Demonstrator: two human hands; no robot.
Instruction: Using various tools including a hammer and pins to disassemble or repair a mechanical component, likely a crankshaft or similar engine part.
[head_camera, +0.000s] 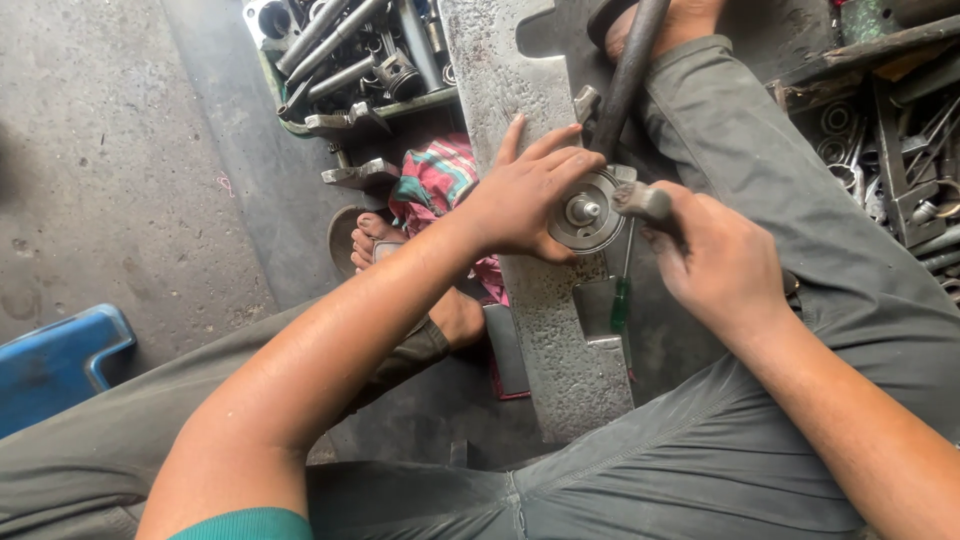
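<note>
The left hand (520, 200) had its grip closed over a round metal disc part (585, 212) lying flat on the grey metal surface (560, 340). The right hand (720, 265) was clenched on a metal tool (640, 200) just right of that grip, touching the disc's rim, its long axis running sideways.

**Worn metal, rough slab, soft cloth**

Under the left hand (520, 200), the round metal part (585, 215) looks dull grey with a brighter centre stud. The slab (560, 340) beneath it is rough, pitted metal. Just below the right hand (725, 265), a screwdriver handle (621, 303) is glossy green plastic. The trousers (700, 460) are matt grey cloth.
</note>
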